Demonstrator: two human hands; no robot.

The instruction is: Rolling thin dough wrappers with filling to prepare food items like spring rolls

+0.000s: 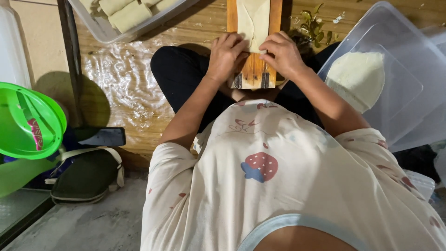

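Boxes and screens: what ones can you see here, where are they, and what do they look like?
Phone: on the floor at left; flat dark rectangle, screen off.
Clear plastic box: top left, holds pale rolls.
Clear plastic lid: right, over a round white stack.
Green bowl: far left, round.

Both hands (254, 55) forward, fingers curled

Clear tray (100, 29) at top left holds pale rolls (125, 13). Green plastic lid (30, 122) at far left. Dark phone (103, 136) beside it, above a dark sandal (86, 179) on the floor. Clear lid (409, 74) at right covers a pale stack of wrappers (357, 76). Leaf scraps (312, 23) near top centre.
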